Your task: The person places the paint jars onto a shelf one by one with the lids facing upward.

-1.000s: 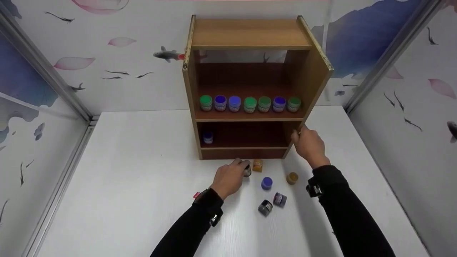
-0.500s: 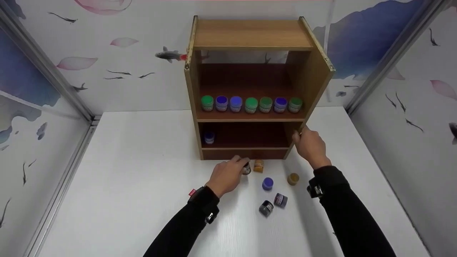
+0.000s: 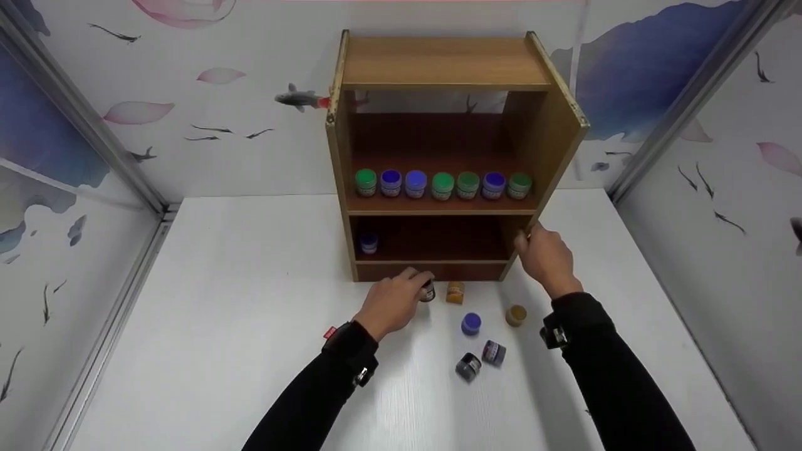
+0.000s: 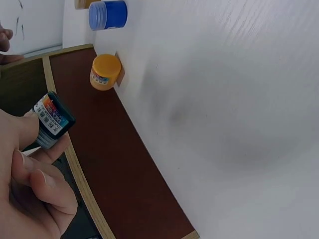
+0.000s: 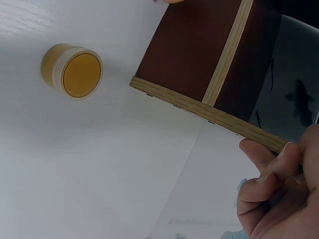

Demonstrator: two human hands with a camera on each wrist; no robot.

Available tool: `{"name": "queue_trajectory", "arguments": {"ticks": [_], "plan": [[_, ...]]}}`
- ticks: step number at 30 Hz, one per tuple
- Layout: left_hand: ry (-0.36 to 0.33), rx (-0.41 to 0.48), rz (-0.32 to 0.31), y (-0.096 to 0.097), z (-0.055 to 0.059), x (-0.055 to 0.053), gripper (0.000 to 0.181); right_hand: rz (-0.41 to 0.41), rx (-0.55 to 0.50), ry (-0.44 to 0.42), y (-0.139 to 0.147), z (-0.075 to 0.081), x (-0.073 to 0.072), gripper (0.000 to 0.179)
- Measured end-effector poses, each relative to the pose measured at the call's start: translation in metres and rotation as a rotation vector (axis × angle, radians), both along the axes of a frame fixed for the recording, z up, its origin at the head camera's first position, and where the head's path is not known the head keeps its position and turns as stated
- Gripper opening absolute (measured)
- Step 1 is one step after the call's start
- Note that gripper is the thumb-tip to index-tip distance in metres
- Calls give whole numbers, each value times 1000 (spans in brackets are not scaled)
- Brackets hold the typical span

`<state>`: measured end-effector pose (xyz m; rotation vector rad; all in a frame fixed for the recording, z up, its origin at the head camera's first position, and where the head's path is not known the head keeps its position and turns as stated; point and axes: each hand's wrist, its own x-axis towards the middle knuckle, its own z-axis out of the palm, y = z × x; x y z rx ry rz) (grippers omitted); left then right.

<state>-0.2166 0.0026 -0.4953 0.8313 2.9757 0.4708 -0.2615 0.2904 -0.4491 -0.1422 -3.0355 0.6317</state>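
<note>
My left hand (image 3: 391, 304) pinches a small dark paint jar (image 4: 52, 119) between thumb and fingers, just in front of the shelf's base. Its printed label faces the left wrist camera. With my right hand (image 3: 546, 258) I grip the lower right side panel of the wooden shelf (image 3: 442, 59); the curled fingers (image 5: 259, 194) show at the panel's outer face. An orange paint jar (image 3: 455, 292) lies near the held jar, close to the base board. On the lower shelf, one blue jar (image 3: 369, 243) stands at the left end.
Green- and blue-lidded jars (image 3: 442, 186) stand in a row on the shelf's middle board. On the white table (image 3: 207, 326) are a blue jar (image 3: 471, 324), an ochre jar (image 3: 516, 316), a black jar (image 3: 468, 367) and a dark purple jar (image 3: 494, 352). Patterned walls enclose the table.
My left hand has moved slightly left and toward the shelf, lifting the dark paint jar a little. The right hand keeps its grip on the shelf's side.
</note>
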Motion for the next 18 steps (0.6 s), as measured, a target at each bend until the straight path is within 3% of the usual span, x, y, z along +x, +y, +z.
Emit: {"name": "queue_trajectory", "arguments": {"ticks": [18], "plan": [[63,-11,41,-21,17,-22,36,-13,11,-1,-1,1,2,43]]}}
